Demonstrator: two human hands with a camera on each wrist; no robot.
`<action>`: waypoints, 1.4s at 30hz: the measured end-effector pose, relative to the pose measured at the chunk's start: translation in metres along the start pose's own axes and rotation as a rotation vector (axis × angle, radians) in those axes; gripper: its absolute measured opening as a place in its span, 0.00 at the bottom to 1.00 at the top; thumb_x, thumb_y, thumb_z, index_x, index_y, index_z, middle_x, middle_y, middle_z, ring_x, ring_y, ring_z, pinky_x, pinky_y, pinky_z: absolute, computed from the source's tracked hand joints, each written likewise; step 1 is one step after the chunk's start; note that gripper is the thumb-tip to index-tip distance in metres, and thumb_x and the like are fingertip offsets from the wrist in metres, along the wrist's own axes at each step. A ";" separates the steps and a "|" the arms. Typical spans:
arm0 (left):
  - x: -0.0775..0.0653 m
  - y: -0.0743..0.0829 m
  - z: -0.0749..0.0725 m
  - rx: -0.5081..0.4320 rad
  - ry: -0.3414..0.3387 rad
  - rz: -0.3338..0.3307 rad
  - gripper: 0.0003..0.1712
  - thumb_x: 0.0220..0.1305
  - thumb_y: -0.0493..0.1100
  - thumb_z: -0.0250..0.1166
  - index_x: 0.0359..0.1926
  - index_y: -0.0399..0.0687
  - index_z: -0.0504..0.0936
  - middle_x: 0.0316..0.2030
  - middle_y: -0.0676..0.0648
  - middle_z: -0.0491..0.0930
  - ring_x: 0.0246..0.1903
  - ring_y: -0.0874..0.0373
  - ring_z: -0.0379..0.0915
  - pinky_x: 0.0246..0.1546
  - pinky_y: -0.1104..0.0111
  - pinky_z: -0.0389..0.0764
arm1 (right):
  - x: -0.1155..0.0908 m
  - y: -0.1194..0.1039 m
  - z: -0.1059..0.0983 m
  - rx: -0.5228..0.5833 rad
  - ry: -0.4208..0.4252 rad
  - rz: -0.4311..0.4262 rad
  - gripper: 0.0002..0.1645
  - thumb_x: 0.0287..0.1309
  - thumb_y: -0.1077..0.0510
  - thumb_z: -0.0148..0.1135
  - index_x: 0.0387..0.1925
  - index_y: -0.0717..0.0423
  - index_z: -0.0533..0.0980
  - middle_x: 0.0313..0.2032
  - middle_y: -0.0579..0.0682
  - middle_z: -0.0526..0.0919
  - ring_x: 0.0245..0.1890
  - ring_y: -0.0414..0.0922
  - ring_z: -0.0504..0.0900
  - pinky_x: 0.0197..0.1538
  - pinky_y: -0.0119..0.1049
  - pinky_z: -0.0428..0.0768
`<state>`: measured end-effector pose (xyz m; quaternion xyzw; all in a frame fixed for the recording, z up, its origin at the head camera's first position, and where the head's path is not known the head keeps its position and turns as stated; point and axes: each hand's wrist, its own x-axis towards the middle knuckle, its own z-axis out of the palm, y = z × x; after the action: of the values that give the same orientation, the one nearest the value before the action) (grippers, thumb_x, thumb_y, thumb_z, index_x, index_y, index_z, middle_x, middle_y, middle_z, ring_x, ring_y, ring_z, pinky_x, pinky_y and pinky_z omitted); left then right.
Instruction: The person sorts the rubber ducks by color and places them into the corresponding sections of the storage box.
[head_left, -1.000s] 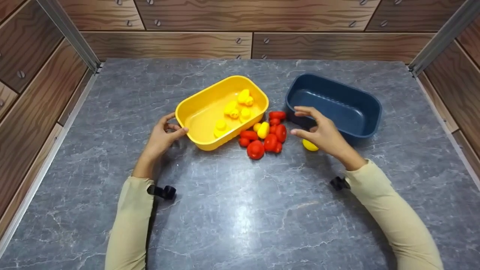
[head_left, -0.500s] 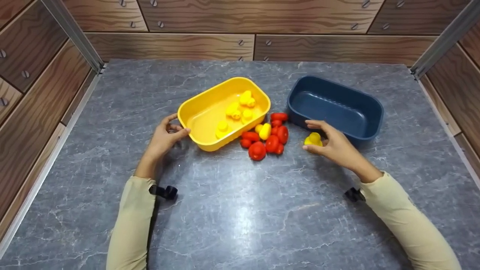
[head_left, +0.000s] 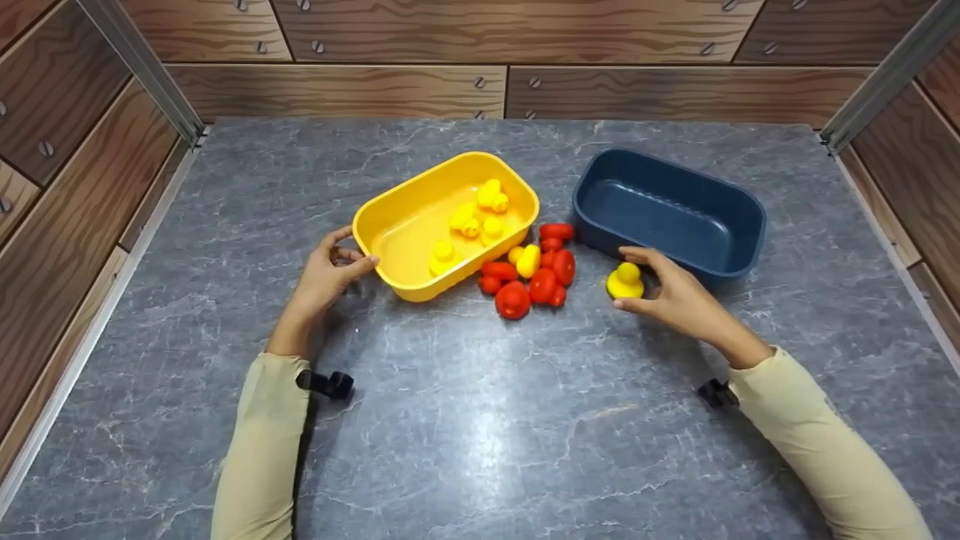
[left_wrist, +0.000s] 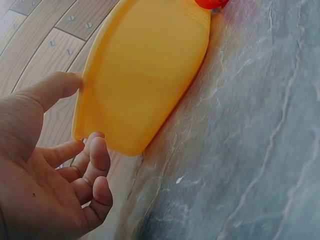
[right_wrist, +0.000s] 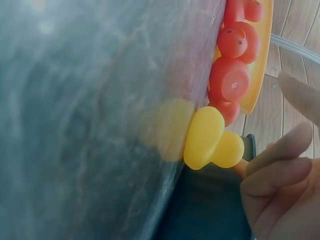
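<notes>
My left hand (head_left: 326, 274) holds the near left end of a yellow bin (head_left: 382, 281), thumb and fingertips at its rim; the left wrist view shows the other fingers curled by the bin's corner (left_wrist: 132, 145). Several yellow rubber ducks (head_left: 444, 259) lie inside. On the right, my right hand (head_left: 675, 296) is spread beside a yellow rubber duck (head_left: 625, 281), with thumb and forefinger apart on either side of it. This duck stands on the table, in front of the dark blue bin (head_left: 667, 176). In the right wrist view the duck (right_wrist: 205, 140) shows beside the loosely bent fingers (right_wrist: 280, 172).
Several red rubber ducks (head_left: 513, 300) and one yellow duck (head_left: 528, 261) lie clustered on the grey marbled table (head_left: 420, 420), between the two bins. Wood-patterned walls (head_left: 337, 90) enclose the back and sides. Each sleeve cuff carries a black wrist camera (head_left: 330, 385).
My right hand has moved right and slightly down, uncovering the single yellow duck that it partly hid. My left hand and both bins keep their places.
</notes>
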<state>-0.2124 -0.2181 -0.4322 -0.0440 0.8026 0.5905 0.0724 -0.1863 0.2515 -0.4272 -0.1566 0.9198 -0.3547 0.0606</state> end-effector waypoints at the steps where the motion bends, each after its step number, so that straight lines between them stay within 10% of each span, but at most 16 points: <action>1: -0.002 0.003 0.000 0.001 -0.002 -0.004 0.42 0.61 0.43 0.67 0.72 0.41 0.58 0.38 0.50 0.71 0.35 0.63 0.69 0.33 0.74 0.73 | 0.000 0.000 0.000 0.001 -0.003 0.001 0.45 0.53 0.51 0.71 0.68 0.57 0.61 0.66 0.62 0.67 0.64 0.55 0.68 0.53 0.47 0.76; 12: 0.005 -0.007 0.000 0.007 0.010 0.002 0.42 0.60 0.45 0.68 0.71 0.45 0.59 0.38 0.50 0.72 0.32 0.64 0.69 0.30 0.74 0.73 | 0.000 0.004 0.000 -0.063 -0.053 0.025 0.48 0.51 0.56 0.72 0.69 0.63 0.59 0.66 0.66 0.64 0.67 0.62 0.63 0.68 0.59 0.60; 42: 0.007 -0.012 0.000 0.023 0.010 0.023 0.42 0.61 0.46 0.67 0.72 0.43 0.58 0.37 0.51 0.74 0.32 0.65 0.71 0.32 0.74 0.74 | 0.004 0.006 -0.005 -0.206 -0.130 0.083 0.39 0.57 0.59 0.66 0.67 0.59 0.60 0.60 0.67 0.72 0.60 0.62 0.72 0.60 0.61 0.68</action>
<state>-0.2176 -0.2219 -0.4447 -0.0367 0.8101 0.5819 0.0621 -0.1928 0.2577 -0.4274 -0.1464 0.9512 -0.2446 0.1184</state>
